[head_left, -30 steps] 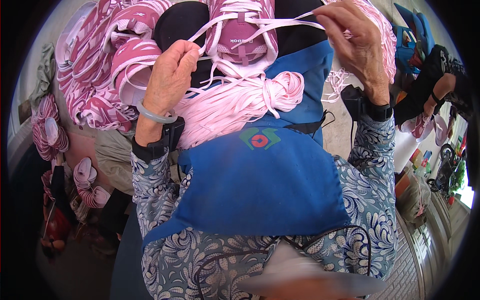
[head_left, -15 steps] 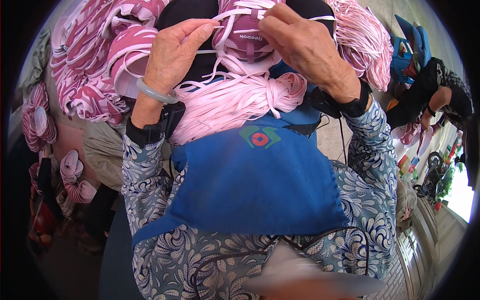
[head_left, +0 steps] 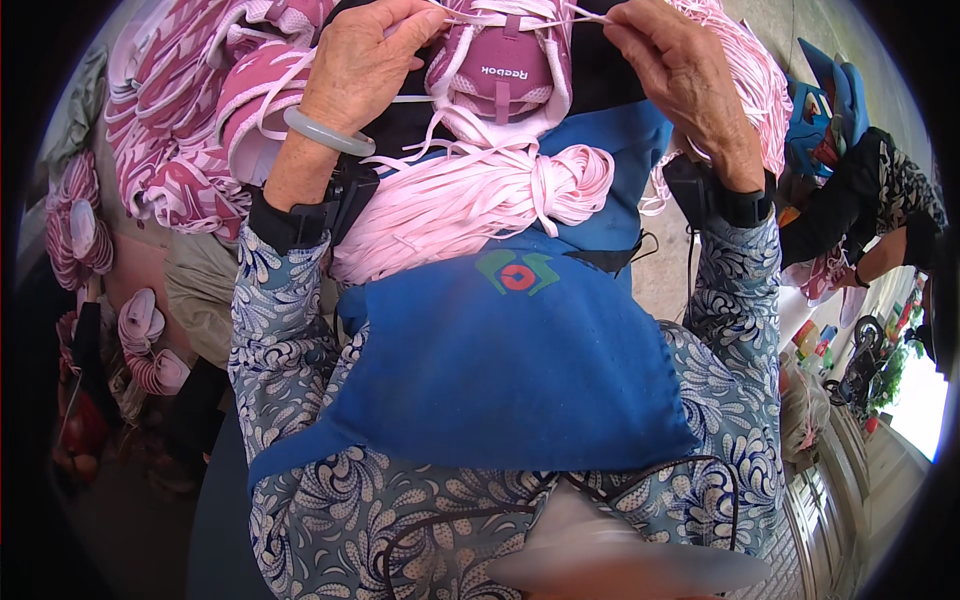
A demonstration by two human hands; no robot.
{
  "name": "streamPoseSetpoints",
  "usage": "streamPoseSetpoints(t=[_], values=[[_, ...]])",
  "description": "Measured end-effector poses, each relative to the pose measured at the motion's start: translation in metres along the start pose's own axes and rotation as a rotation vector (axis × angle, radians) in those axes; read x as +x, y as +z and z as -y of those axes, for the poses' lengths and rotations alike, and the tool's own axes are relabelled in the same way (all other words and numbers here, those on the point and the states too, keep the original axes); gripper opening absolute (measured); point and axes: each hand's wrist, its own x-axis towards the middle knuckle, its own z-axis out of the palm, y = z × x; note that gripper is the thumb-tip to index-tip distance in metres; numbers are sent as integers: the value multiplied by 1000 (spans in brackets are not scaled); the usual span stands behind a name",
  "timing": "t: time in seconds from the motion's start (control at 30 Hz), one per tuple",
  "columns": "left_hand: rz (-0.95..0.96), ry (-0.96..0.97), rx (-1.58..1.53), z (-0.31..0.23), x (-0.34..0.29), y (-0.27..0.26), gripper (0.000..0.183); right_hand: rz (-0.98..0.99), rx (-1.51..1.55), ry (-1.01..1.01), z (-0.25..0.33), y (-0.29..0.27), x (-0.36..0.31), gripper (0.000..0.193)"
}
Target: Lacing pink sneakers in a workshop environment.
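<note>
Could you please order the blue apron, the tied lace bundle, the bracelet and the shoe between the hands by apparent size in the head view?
1. Blue apron
2. Tied lace bundle and shoe: too close to rank, since the picture's top edge cuts off the shoe
3. Bracelet

Shoe (head_left: 503,75): at the apron's (head_left: 500,370) far edge, between left fingers (head_left: 415,34) and right fingers (head_left: 642,52).
Lace (head_left: 482,19): across the shoe, its two sides in the fingers.
Lace bundle (head_left: 470,205): on the apron near its far edge, before the shoe.
Second bundle (head_left: 755,85): right of the shoe, beside the right hand.
Shoe pile (head_left: 165,120): left of the left fingers.
Co-worker (head_left: 855,215): far right, past the second bundle.
</note>
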Motion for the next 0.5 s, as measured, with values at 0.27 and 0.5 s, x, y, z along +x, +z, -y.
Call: streamPoseSetpoints(t=[0.27, 0.5], values=[[114, -43, 150, -14, 14, -9, 28, -151, 67, 19, 8, -19, -7, 7], [93, -120, 50, -15, 22, -5, 25, -9, 228, 99, 11, 6, -14, 13]])
